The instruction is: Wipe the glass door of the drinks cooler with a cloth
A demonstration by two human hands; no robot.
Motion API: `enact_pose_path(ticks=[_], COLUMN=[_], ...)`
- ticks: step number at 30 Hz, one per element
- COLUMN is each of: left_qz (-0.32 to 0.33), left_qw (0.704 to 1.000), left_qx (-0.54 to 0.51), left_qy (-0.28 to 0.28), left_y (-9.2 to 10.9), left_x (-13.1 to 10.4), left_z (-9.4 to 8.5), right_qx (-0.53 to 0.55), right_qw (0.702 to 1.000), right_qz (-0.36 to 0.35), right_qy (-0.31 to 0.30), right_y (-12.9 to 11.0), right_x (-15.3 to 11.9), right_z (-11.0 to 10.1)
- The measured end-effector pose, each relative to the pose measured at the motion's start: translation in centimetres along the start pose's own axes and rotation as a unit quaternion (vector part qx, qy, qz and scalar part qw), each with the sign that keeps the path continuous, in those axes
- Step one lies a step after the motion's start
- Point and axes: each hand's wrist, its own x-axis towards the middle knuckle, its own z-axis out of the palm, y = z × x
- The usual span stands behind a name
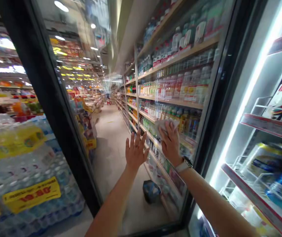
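Note:
A tall glass door in a black frame stands swung out in front of me. My left hand has its fingers spread, palm toward the glass; whether it touches is hard to tell. Under my right hand a pale wiping cloth is pressed against the pane, its edges showing past the fingers. A watch circles my right wrist.
Lit cooler shelves with cans and cartons stand close on the right. Bottle shelves show through the glass. Stacked water packs with a yellow price sign are at left. A dark bag-like object appears low on the floor.

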Motion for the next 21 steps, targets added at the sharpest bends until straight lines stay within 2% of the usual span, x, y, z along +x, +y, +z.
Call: enact_pose_path(ticks=[4, 7, 10, 13, 16, 21], left_qz=[-0.003, 0.005, 0.012, 0.011, 0.005, -0.003], left_qw=[0.999, 0.999, 0.998, 0.997, 0.997, 0.998], left_qx=[0.022, 0.043, 0.059, 0.068, 0.062, 0.041], left_qy=[-0.024, -0.026, -0.024, -0.033, -0.044, -0.042], left_y=[0.3, 0.4, 0.3, 0.2, 0.1, -0.1], left_x=[0.0, 0.1, 0.2, 0.1, 0.0, -0.3], left_z=[-0.7, -0.7, -0.7, -0.6, -0.5, -0.2], right_qx=[-0.017, -0.009, 0.009, 0.032, 0.040, 0.033], right_qw=[0.999, 0.997, 0.993, 0.990, 0.989, 0.997], right_qz=[-0.009, -0.054, -0.106, -0.126, -0.126, -0.051], right_qy=[-0.030, -0.059, -0.057, -0.057, -0.066, -0.043], right_y=[-1.0, -2.0, -2.3, -2.1, -1.4, -0.2], right_x=[-1.0, -4.1, -8.0, -9.6, -7.1, 1.2], right_z=[1.1, 2.3, 3.3, 3.5, 2.7, 1.1])
